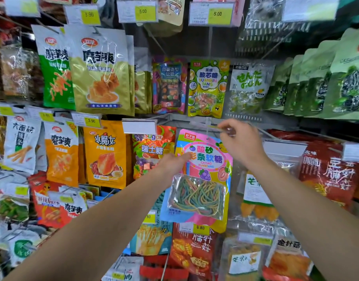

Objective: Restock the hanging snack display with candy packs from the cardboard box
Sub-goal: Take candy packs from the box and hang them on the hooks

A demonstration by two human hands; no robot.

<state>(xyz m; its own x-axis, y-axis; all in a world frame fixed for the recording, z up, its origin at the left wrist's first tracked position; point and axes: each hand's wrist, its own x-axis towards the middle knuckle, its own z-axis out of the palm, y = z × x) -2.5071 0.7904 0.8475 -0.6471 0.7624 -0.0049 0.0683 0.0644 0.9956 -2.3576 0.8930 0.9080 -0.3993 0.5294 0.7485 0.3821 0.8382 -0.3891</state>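
left hand (172,162) grips candy pack (203,179), steadying it | right hand (240,141) pinches hook tag (212,127) — lifted, likely to clear the hook

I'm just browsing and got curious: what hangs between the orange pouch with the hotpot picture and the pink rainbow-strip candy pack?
In the head view, a Swiss sugar candy bag hangs between the orange pouch and the rainbow-strip candy pack; the left hand partly covers it.
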